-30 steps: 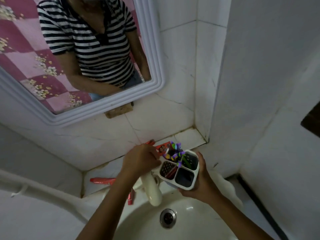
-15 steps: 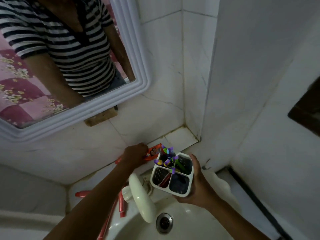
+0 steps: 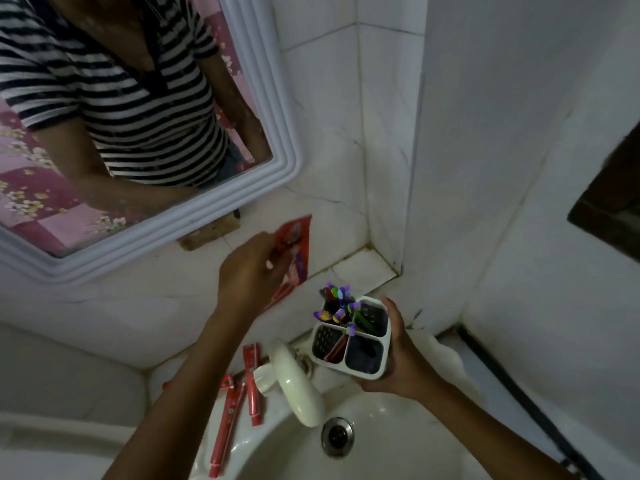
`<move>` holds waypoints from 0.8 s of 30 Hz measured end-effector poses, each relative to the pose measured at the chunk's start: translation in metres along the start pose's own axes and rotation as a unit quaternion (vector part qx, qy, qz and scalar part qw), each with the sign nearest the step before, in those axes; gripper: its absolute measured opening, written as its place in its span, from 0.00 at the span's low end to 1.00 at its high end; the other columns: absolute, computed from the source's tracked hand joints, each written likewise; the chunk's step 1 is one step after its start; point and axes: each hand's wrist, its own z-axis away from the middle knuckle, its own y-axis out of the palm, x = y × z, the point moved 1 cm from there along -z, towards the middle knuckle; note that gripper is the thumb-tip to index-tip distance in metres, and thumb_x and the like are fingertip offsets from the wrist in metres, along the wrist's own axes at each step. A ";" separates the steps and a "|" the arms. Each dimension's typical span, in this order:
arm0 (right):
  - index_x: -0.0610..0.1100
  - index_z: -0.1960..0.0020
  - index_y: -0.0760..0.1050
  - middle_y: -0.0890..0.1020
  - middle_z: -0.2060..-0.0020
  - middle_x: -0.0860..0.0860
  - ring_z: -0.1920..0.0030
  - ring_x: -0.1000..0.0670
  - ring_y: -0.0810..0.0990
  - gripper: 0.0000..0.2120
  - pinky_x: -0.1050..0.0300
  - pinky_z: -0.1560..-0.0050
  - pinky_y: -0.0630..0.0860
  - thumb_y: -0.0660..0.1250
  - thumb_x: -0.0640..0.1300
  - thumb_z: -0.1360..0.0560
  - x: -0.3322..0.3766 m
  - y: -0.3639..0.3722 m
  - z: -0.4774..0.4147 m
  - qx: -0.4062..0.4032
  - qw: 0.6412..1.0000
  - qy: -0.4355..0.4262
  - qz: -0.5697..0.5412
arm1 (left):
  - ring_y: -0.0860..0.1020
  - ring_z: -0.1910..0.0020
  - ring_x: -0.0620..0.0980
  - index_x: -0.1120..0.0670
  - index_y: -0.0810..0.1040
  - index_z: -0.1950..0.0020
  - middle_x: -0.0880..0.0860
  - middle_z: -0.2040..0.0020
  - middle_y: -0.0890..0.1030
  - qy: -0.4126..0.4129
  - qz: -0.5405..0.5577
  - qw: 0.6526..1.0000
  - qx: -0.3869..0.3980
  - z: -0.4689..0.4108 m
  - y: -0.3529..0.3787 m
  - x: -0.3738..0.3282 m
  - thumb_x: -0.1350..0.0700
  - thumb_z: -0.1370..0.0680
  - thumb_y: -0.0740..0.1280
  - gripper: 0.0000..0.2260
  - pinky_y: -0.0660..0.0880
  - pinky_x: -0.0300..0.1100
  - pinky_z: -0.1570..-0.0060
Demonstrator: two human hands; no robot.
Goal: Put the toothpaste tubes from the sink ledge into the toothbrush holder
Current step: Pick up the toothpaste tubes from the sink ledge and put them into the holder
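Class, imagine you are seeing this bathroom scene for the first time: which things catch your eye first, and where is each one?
The left hand holds a red toothpaste tube raised in front of the tiled wall, just below the mirror. To its right, the right hand holds a white four-compartment toothbrush holder over the sink's back edge, bright brushes sticking out. More red tubes lie on the ledge left of the tap.

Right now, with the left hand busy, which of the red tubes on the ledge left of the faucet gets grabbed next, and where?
Likely the short red tube nearest the faucet. Grip mid-body from above, pinching across its width: it lies flat, unobstructed on top. The left hand already holds a tube; the right hand holds the toothbrush holder.
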 end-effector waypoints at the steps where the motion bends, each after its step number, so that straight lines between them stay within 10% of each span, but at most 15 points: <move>1: 0.48 0.15 0.46 0.68 0.20 0.44 0.20 0.47 0.72 0.69 0.46 0.24 0.77 0.90 0.34 0.40 0.000 0.000 0.000 -0.003 1.000 -0.001 -0.003 | 0.82 0.59 0.50 0.54 0.80 0.49 0.51 0.55 0.83 0.004 0.079 0.997 -0.021 -0.001 -0.013 -0.013 0.46 0.22 0.65 0.13 0.80 0.49 0.62; 7: 0.75 0.20 0.43 0.66 0.19 0.53 0.20 0.58 0.69 0.73 0.65 0.25 0.73 0.90 0.36 0.40 0.008 0.000 0.001 -0.005 1.000 -0.006 -0.007 | 0.86 0.58 0.55 0.59 0.82 0.47 0.57 0.50 0.86 -0.066 0.363 0.920 0.133 -0.010 -0.018 -0.070 0.54 0.25 0.72 0.10 0.84 0.53 0.57; 14: 0.66 0.17 0.49 0.70 0.20 0.54 0.23 0.53 0.75 0.68 0.44 0.25 0.78 0.89 0.36 0.39 0.014 -0.005 0.000 0.000 1.000 0.029 -0.005 | 0.86 0.58 0.51 0.56 0.87 0.53 0.54 0.56 0.88 -0.038 0.213 0.942 0.256 0.002 0.029 -0.078 0.54 0.29 0.76 0.08 0.82 0.52 0.50; 19: 0.49 0.15 0.49 0.67 0.19 0.48 0.19 0.47 0.72 0.69 0.39 0.23 0.75 0.90 0.32 0.42 0.012 0.000 -0.002 -0.017 1.000 -0.002 -0.001 | 0.84 0.58 0.56 0.60 0.84 0.51 0.60 0.52 0.86 -0.161 0.363 0.899 0.184 0.000 0.016 -0.033 0.64 0.28 0.74 0.07 0.82 0.42 0.55; 24: 0.60 0.18 0.50 0.67 0.20 0.51 0.21 0.51 0.73 0.69 0.54 0.25 0.77 0.88 0.28 0.42 0.014 0.000 -0.001 -0.010 0.999 -0.016 -0.048 | 0.83 0.50 0.51 0.51 0.83 0.45 0.53 0.44 0.85 -0.217 0.074 0.961 0.155 0.021 0.049 0.069 0.58 0.27 0.73 0.11 0.80 0.45 0.45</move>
